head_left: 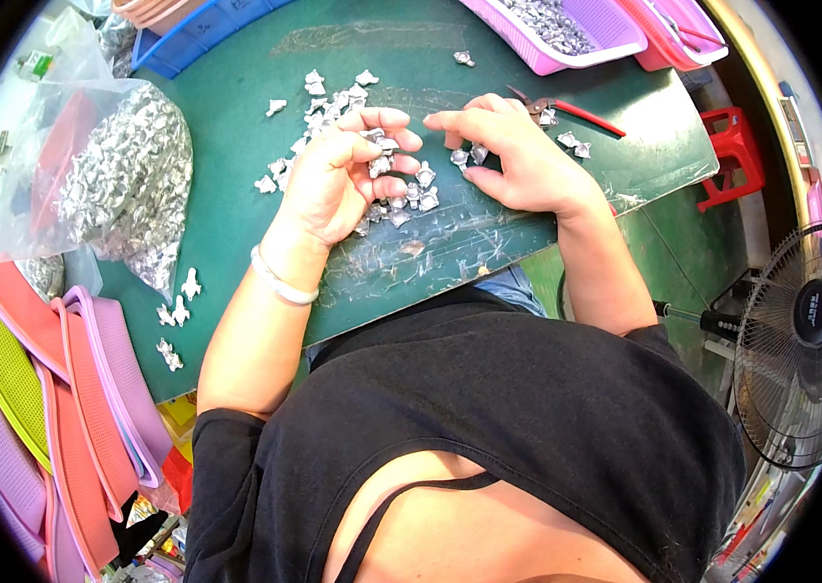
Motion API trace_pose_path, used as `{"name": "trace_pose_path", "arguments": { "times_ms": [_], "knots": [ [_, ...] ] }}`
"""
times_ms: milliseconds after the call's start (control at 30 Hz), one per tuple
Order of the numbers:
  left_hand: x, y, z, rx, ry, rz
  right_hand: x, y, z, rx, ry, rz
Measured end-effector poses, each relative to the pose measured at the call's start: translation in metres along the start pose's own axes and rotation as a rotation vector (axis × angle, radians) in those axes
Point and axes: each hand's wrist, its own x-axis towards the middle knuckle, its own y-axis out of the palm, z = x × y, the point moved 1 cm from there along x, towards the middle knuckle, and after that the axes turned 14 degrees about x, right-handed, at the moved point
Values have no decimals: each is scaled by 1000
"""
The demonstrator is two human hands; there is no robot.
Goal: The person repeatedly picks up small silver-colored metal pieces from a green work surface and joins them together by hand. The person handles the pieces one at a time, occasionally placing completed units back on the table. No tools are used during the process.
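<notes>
The left hand (323,180) is half-curled, holding parts (383,160) in its fingers; the right hand (524,155) arches over more parts (469,156), whether pinching I cannot tell.

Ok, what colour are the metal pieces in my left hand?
The metal pieces in your left hand are silver-grey, best seen in the head view.

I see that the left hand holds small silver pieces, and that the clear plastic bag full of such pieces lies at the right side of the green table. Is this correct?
Not quite. The head view shows the clear plastic bag at the left side of the green table. The left hand does hold small silver pieces.
</notes>
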Motion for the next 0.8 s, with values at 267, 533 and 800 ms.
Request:
{"name": "trace_pose_path", "arguments": {
  "times_ms": [267,533,800],
  "knots": [
    [0,-1,4,129,-34,-40,4,8,-3,70,6,-72],
    [-3,10,1,266,-122,-140,6,12,2,214,-28,-248],
    [-5,16,0,337,-121,-112,11,15,13,235,-158,-274]
  ]
}}
